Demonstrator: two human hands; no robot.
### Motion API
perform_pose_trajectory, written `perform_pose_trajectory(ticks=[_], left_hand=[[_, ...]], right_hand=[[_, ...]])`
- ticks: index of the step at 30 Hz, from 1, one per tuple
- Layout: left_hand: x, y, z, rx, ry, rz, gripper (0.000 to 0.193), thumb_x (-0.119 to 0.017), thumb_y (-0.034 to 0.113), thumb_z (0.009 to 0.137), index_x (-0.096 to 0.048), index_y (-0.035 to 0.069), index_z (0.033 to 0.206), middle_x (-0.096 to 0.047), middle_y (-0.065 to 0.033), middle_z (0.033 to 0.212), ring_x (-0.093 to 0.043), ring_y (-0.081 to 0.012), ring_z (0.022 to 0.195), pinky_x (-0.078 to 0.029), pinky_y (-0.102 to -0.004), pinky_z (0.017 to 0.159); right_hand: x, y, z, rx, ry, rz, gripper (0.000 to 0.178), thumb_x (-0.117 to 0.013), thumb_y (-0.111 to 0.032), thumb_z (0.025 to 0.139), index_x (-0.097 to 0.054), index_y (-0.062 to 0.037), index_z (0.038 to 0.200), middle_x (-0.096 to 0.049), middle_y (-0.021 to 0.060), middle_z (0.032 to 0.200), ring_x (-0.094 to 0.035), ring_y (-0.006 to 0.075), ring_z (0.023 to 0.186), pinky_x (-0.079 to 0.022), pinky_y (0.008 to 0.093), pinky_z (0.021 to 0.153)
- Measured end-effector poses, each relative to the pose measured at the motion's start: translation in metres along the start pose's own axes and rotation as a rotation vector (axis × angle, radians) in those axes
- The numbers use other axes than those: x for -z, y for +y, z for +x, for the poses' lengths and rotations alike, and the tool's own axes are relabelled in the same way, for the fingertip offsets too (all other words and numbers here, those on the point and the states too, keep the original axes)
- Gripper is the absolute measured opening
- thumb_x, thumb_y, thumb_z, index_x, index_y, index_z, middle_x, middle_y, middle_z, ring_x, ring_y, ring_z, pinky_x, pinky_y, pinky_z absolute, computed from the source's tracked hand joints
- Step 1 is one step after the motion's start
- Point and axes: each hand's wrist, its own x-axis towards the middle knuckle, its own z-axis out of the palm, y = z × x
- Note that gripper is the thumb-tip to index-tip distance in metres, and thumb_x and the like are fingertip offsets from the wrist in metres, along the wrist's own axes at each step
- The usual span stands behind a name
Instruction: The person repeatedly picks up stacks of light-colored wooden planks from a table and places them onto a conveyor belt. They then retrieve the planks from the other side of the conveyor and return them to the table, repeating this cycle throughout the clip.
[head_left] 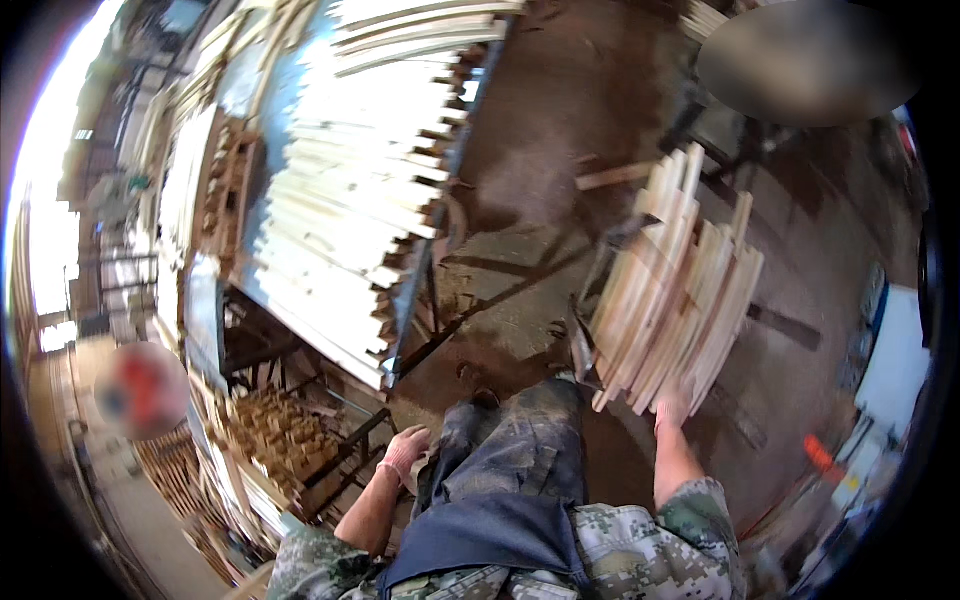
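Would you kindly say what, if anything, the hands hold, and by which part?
The right hand touches the near ends of wooden strips, grip unclear; the left hand looks empty.

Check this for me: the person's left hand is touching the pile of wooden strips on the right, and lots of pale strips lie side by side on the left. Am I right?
Not quite: the head view shows the right hand touching that wooden pile. The pale strips do lie side by side on the left.

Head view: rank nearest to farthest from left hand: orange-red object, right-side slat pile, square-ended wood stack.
1. Square-ended wood stack, left of the left hand
2. Right-side slat pile, to its right
3. Orange-red object, far right
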Motion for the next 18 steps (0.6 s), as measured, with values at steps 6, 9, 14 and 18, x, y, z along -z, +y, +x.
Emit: perform_pose_trajectory(ticks=[6,9,14,18], left_hand=[[0.047,-0.038,0.049,-0.191,0.218,0.053,0.051,-0.069,0.031,0.102,-0.066,0.006,0.146,-0.075,-0.0127,0.116,-0.071,-0.0243,0.102,-0.057,-0.0363,0.088],[0.085,-0.052,0.121,-0.408,0.391,0.164,0.060,-0.067,0.034,0.102,-0.058,0.001,0.152,-0.067,-0.0226,0.137,-0.065,-0.0335,0.126,-0.053,-0.0407,0.102],[0.113,0.036,0.115,-0.235,0.518,-0.404,0.082,-0.063,0.049,0.104,-0.042,-0.004,0.163,-0.054,-0.0260,0.161,-0.054,-0.0391,0.146,-0.039,-0.0422,0.123],[0.150,0.087,0.150,-0.299,0.380,-0.662,0.063,-0.071,0.033,0.103,-0.053,-0.004,0.151,-0.070,-0.0191,0.135,-0.067,-0.0281,0.118,-0.052,-0.0399,0.102]], right_hand=[[-0.006,0.110,-0.087,0.014,-0.356,-0.151,0.044,-0.055,-0.033,0.105,-0.067,0.0023,0.129,-0.074,0.0247,0.114,-0.071,0.0414,0.106,-0.054,0.0483,0.088],[-0.023,0.099,-0.123,-0.660,-0.777,0.151,0.030,-0.056,-0.033,0.104,-0.070,-0.0069,0.109,-0.065,0.0111,0.078,-0.066,0.0286,0.069,-0.050,0.0450,0.059],[-0.069,0.025,-0.164,-0.398,-0.805,-0.008,0.025,-0.061,-0.034,0.102,-0.068,-0.0105,0.099,-0.060,0.0039,0.076,-0.060,0.0207,0.064,-0.045,0.0381,0.054],[-0.111,-0.096,-0.214,-0.199,-0.750,0.075,0.014,-0.066,-0.028,0.101,-0.067,-0.0134,0.099,-0.062,0.0010,0.078,-0.058,0.0157,0.061,-0.047,0.0321,0.052]])
